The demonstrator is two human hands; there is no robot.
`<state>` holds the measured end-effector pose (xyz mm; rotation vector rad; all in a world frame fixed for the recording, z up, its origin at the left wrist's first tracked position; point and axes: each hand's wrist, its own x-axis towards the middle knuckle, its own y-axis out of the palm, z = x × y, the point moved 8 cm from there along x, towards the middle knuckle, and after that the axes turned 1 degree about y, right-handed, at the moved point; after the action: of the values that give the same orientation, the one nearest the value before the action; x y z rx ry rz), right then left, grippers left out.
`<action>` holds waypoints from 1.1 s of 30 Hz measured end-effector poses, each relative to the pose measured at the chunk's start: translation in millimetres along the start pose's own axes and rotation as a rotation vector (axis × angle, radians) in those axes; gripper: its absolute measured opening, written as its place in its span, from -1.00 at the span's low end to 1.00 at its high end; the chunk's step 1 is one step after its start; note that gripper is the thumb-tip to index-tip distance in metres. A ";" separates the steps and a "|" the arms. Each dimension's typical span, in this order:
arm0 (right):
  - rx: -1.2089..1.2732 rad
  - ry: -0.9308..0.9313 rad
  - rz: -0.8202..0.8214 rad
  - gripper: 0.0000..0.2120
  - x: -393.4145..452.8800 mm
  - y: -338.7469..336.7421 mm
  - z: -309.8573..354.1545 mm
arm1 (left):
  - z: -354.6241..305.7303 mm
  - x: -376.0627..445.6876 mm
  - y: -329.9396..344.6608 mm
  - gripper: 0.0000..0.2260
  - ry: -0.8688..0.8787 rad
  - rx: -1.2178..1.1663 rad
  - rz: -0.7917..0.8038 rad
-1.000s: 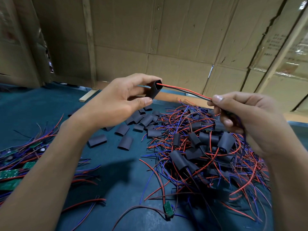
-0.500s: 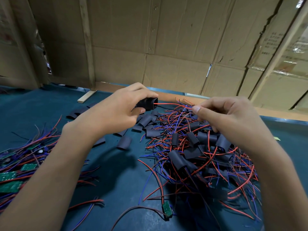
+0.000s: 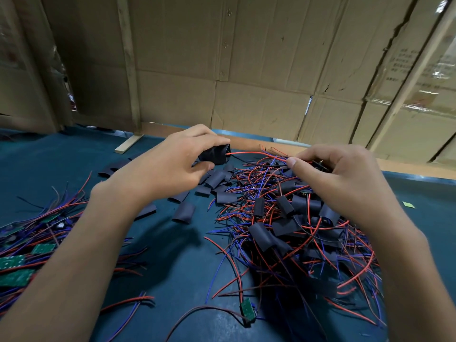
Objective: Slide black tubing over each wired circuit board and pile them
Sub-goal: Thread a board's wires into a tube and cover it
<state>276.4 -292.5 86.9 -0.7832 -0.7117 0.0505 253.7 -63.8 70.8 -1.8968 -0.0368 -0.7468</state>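
My left hand (image 3: pixel 172 166) grips a black tube (image 3: pixel 216 155) just above the table's far middle. A red wire (image 3: pixel 254 154) runs out of the tube's open end to my right hand (image 3: pixel 340 178), which pinches the wire between thumb and fingers. The board inside the tube is hidden. Below my right hand lies a pile of tubed boards (image 3: pixel 291 225) tangled in red, blue and black wires. Loose black tube pieces (image 3: pixel 183 212) are scattered between the hands. Bare green boards (image 3: pixel 14 267) with wires lie at the left edge.
The blue table (image 3: pixel 172 262) carries a single green board (image 3: pixel 247 309) with wires near the front. A wooden strip (image 3: pixel 129 143) lies at the back left. Cardboard walls (image 3: pixel 246 70) close off the far side. A small yellow-green scrap (image 3: pixel 408 205) sits at the right.
Both hands have come down toward the table with the tube and its wires. The gap between them shrank, then widened a little.
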 end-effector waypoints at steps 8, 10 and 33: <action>0.005 -0.009 0.002 -0.84 1.0 3.0 0.9 | 3.0 -0.2 -1.6 -0.54 -0.011 -0.035 -0.004; 0.046 0.010 0.002 -0.83 1.0 3.2 -1.6 | 2.9 -0.3 -3.3 -0.54 -0.005 -0.054 -0.022; 0.236 0.068 0.064 -0.82 -1.0 8.1 0.2 | -4.2 0.5 3.5 -0.54 0.089 -0.081 -0.037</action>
<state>277.2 -286.9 81.0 -0.5790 -0.6035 0.1625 253.3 -69.1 69.2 -1.9420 0.0145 -0.8694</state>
